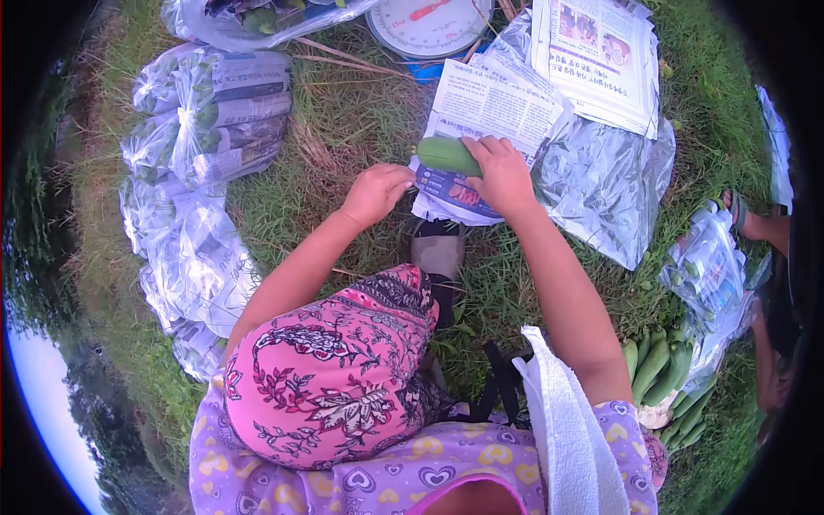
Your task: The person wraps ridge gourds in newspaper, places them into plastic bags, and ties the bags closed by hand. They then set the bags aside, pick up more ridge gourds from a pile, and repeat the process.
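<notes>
Upper centre of frame: the cucumber (445, 154) lies on a sheet (457, 192) of newspaper, its long axis running left to right and tilted slightly down to the right. The right hand (504, 174) is closed over its right end and is the nearer hand. The free left end points toward the left hand (375, 193), which is curled tight on the sheet's left edge. The scale (429, 21) stands at the top.
</notes>
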